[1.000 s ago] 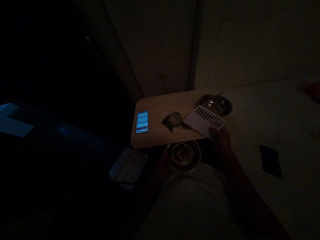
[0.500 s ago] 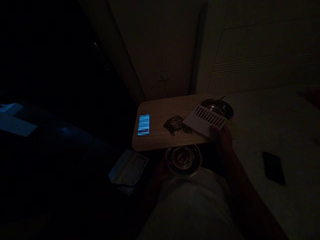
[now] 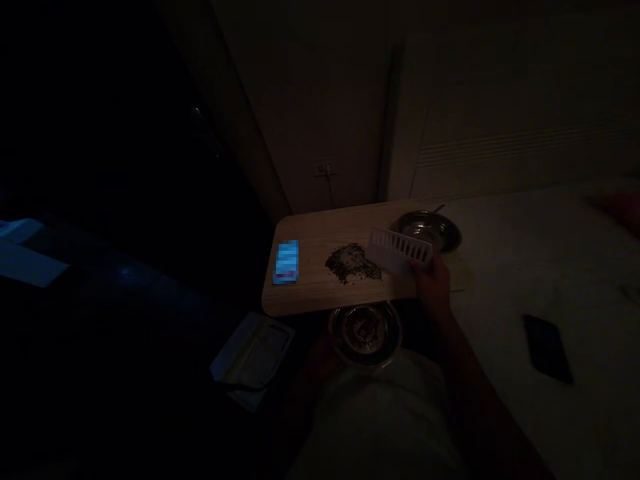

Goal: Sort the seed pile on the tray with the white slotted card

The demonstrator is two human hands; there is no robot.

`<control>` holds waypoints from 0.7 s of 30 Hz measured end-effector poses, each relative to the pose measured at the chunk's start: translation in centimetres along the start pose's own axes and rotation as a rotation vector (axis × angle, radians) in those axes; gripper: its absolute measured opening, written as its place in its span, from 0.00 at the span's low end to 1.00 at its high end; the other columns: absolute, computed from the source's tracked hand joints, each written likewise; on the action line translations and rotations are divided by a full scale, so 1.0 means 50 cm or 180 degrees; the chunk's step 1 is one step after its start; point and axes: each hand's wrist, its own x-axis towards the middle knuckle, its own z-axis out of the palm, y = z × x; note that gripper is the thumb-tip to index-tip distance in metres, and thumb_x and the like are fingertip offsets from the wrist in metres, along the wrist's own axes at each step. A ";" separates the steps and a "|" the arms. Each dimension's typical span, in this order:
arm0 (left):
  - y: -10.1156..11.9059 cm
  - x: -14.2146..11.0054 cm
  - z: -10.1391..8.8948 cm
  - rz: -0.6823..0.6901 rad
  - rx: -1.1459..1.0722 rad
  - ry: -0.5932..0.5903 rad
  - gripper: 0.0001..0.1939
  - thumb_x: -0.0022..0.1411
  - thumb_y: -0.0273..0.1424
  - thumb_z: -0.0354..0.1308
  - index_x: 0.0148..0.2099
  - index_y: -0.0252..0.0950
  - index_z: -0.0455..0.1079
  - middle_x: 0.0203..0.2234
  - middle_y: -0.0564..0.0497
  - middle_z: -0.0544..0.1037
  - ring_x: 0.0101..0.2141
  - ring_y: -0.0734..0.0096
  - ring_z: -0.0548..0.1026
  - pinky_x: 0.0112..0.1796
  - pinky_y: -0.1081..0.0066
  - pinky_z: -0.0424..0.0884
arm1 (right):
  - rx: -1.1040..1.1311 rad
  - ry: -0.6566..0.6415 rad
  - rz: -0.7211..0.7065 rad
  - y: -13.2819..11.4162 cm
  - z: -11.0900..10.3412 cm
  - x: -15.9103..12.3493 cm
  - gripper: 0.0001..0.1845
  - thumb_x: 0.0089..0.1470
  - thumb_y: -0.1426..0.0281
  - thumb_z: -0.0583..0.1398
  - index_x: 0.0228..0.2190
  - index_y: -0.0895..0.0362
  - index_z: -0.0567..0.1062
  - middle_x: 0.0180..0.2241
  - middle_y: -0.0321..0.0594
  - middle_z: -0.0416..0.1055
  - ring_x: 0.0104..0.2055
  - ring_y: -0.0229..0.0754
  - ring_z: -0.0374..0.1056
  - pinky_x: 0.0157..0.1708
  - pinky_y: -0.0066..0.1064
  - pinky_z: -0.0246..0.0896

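In dim light, my right hand (image 3: 434,283) is closed on the near right end of a white plastic piece with a row of slots (image 3: 395,259). That piece is tilted over the light wooden tabletop (image 3: 310,230), at the right side of a spread pile of small dark bits (image 3: 350,263). Below the table's front edge, my left hand (image 3: 325,353) grips the left side of a round metal bowl (image 3: 397,333). Dark bits seem to lie in the bowl, but the shadow blurs them. Most of the left fingers are lost in the dark.
A second metal bowl (image 3: 450,237), with a handle sticking up behind it, stands at the table's right end. A bright, blurred-out rectangle (image 3: 285,262) lies at the left end. A dark phone-like slab (image 3: 547,348) rests on the pale surface at right. A pale packet (image 3: 253,357) is lower left.
The slotted piece has been tipped and shifted left with my right hand, so its flat face shows less. My left hand still holds the bowl. The whole view has moved slightly.
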 end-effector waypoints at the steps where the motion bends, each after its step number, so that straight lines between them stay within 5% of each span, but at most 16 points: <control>1: -0.001 0.001 -0.001 -0.0007 -0.0056 -0.0008 0.35 0.40 0.21 0.65 0.54 0.41 0.74 0.51 0.46 0.80 0.56 0.43 0.72 0.57 0.50 0.65 | -0.0065 0.0020 0.0003 0.000 -0.004 -0.003 0.17 0.51 0.63 0.64 0.43 0.56 0.78 0.42 0.45 0.79 0.44 0.50 0.73 0.48 0.46 0.68; 21: -0.007 0.006 -0.020 -0.0084 0.0037 -0.0058 0.25 0.44 0.21 0.64 0.48 0.36 0.77 0.46 0.44 0.82 0.54 0.45 0.74 0.57 0.52 0.64 | -0.0843 -0.0384 -0.0613 -0.018 0.049 -0.023 0.17 0.60 0.60 0.58 0.46 0.56 0.77 0.38 0.48 0.80 0.39 0.52 0.76 0.41 0.42 0.70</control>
